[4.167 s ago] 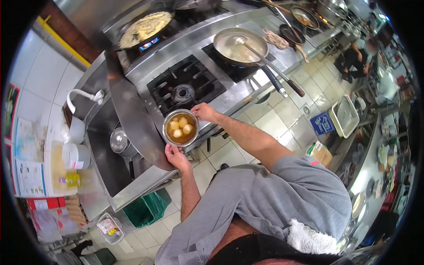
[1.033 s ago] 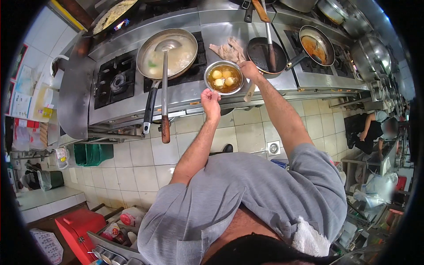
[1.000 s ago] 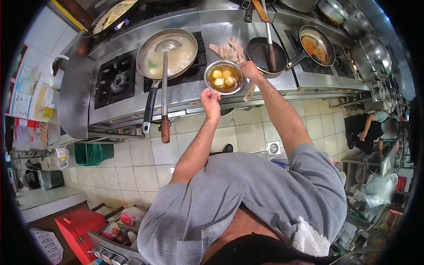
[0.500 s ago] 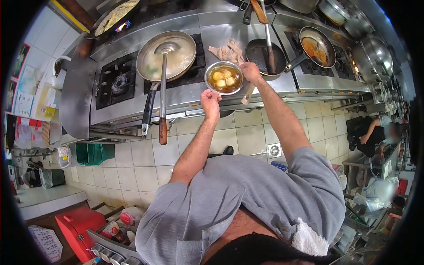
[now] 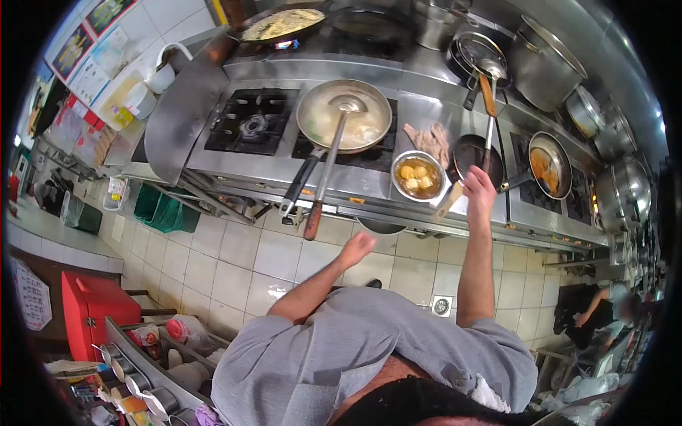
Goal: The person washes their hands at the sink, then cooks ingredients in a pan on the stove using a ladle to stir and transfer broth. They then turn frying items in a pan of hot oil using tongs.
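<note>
My right hand (image 5: 479, 190) is at the near end of a long-handled ladle's brown handle (image 5: 486, 157), its fingers curled round that end. The ladle lies across a dark frying pan (image 5: 467, 152) with a pale wooden handle (image 5: 448, 201). Close to my right hand's left stands a metal bowl (image 5: 398, 186) of yellowish liquid and several pale round pieces, untouched on the stove's front ledge. My left hand (image 5: 356, 248), slightly blurred, hangs over the floor before the stove, loosely closed with nothing visible in it.
A wide pan (image 5: 386, 124) of cloudy liquid holds another ladle (image 5: 346, 105). Raw-looking pale meat (image 5: 429, 141) lies behind the bowl. A pan with orange residue (image 5: 545, 170) stands at right. Behind are a pan of frying food (image 5: 283, 25) and a tall pot (image 5: 543, 67). Another person (image 5: 593, 309) is at far right.
Both hands have let go of the metal bowl, which now stands on the ledge. My left hand has drawn back toward my body; my right has moved to the ladle's handle. The view has shifted.
</note>
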`<move>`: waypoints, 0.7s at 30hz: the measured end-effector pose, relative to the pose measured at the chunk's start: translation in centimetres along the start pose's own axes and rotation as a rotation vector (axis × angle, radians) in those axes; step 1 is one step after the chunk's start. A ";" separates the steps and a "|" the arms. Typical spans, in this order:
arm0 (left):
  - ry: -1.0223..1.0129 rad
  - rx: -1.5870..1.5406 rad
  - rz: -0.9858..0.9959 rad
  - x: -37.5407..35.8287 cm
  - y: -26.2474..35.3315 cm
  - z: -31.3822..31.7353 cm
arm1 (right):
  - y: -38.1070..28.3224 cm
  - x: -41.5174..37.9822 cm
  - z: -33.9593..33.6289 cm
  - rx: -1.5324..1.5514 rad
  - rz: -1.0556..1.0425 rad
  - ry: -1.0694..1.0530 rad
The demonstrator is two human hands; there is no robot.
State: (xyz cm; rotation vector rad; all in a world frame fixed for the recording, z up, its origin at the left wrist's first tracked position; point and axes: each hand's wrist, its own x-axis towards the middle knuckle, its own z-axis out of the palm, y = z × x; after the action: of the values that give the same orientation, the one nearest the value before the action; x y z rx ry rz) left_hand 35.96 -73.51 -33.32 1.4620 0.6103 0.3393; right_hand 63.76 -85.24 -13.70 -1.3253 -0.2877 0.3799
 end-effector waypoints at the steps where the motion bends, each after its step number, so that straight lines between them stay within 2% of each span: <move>1: -0.052 0.178 -0.097 -1.5 -4.4 -3.1 | -0.5 -1.2 0.0 -0.003 -0.015 0.013; 2: -0.043 0.371 -0.081 -3.4 -10.6 -6.7 | -0.6 -2.3 -0.3 0.022 -0.037 0.006; 3: -0.048 0.791 0.273 -5.5 -19.0 -11.0 | -1.1 -3.5 0.1 0.041 -0.058 0.041; 4: -0.094 0.913 0.004 -9.3 -21.3 -15.1 | -2.6 -5.6 1.6 -0.004 -0.067 0.085; 5: -0.057 0.973 -0.234 -12.9 -24.2 -18.8 | -2.9 -6.6 2.4 0.009 -0.096 0.093; 6: -0.037 1.086 -0.525 -17.4 -18.1 -20.3 | -3.4 -7.8 3.8 0.061 -0.132 0.089; 7: 0.459 0.940 -0.750 -20.7 -24.7 -23.5 | -3.9 -9.1 5.4 0.113 -0.165 0.086; 9: 0.485 0.369 -1.017 -26.1 -21.6 -27.8 | -5.3 -12.3 10.2 0.200 -0.266 0.014; 10: 0.499 0.362 -1.020 -27.6 -23.1 -30.7 | -5.8 -14.2 13.1 0.232 -0.328 -0.045; 12: 0.324 0.729 -0.510 -31.7 -27.3 -34.9 | -6.1 -17.6 19.5 0.277 -0.377 -0.128; 14: 0.377 0.882 -0.510 -33.4 -27.7 -37.7 | -5.7 -21.3 26.2 0.293 -0.395 -0.280; 15: 0.298 1.171 -0.425 -33.7 -29.5 -38.8 | -5.1 -23.1 29.7 0.320 -0.388 -0.365; 16: 0.466 0.982 -0.473 -34.0 -26.4 -39.7 | -4.4 -24.7 33.0 0.304 -0.376 -0.436; 17: 0.551 1.191 -0.207 -32.9 -31.3 -41.0 | -3.5 -26.5 36.3 0.293 -0.361 -0.524; 18: 0.662 0.779 -0.428 -33.6 -20.1 -40.1 | -2.5 -28.0 39.2 0.285 -0.311 -0.605; 19: 0.842 0.527 -0.425 -33.2 -17.3 -39.9 | -1.5 -29.1 41.8 0.279 -0.268 -0.696; 20: 0.924 0.395 -0.407 -32.6 -17.9 -40.7 | -0.2 -30.3 44.2 0.259 -0.210 -0.771; 21: 1.006 0.295 -0.403 -32.5 -15.6 -40.6 | 1.4 -31.1 46.5 0.249 -0.178 -0.867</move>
State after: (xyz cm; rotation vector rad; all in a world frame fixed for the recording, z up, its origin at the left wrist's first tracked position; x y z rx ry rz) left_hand -15.88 -60.22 -42.80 1.3341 1.7929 0.6867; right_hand 16.25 -57.25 -4.33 -0.8193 -1.0380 0.8008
